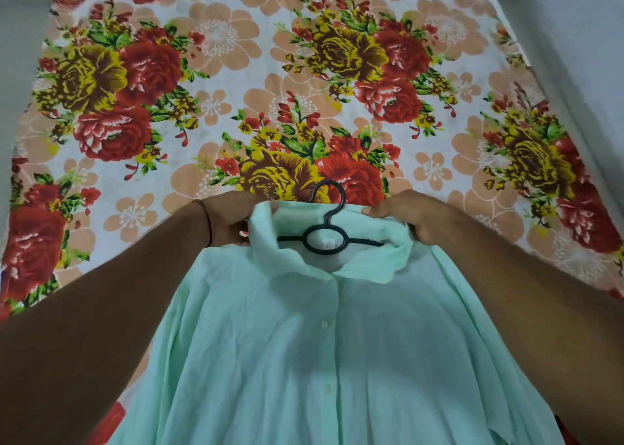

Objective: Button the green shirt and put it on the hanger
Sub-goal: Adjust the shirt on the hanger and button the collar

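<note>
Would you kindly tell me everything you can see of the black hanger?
The hanger is black, thin and looks like plastic. Its open hook rises above the collar; below it sits an oval ring, from which slim arms run sideways into the green shirt, their ends hidden. The flowered bedsheet lies behind it. The left grip and right grip hold the collar beside it; whether they touch the hanger cannot be seen.

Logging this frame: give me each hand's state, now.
Left hand: closed, gripping the green shirt at the collar.
Right hand: closed, gripping the green shirt at the collar's other side.
</note>
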